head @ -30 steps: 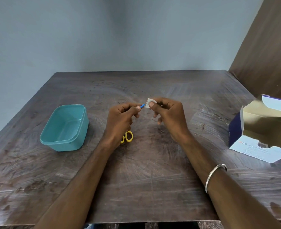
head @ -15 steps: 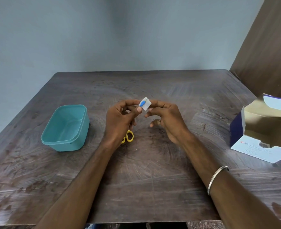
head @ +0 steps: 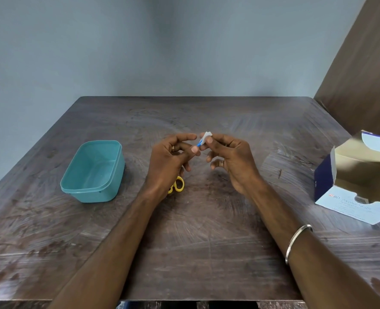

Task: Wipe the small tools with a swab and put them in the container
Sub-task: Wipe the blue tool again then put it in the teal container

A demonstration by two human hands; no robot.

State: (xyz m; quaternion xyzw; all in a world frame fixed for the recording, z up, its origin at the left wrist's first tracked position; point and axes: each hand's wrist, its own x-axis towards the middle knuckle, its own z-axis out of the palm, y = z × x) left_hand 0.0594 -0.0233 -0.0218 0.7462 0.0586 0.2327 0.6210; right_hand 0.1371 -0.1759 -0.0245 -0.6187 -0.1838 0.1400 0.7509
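The white swab (head: 205, 137) now stands more on its edge than a moment ago, and the left hand (head: 170, 162) has loosened its hold, with the pointer finger sticking out straighter. The right hand (head: 231, 160) has stayed in about the same spot.

At 9 o'clock from the hands sits a teal tub (head: 92, 171) on the dark wooden table (head: 207, 253). It is well apart from the hands and nothing shows inside it.

The left hand floats above the table with its fingers loosely curled. Its thumb tip is just beside a tiny blue tool (head: 199, 144). Whether the thumb really holds the tool is too small to tell. Under this hand, at 6 o'clock, the yellow handles of little scissors (head: 177, 185) lie on the table, partly hidden by the wrist.

The right hand pinches the swab between thumb and pointer finger. The swab is wrapped round the blue tool's tip. The other fingers curl loosely below.

A silver bangle (head: 297, 241) sits on the right wrist. At 3 o'clock, near the table edge, a blue and white box (head: 349, 197) lies open.
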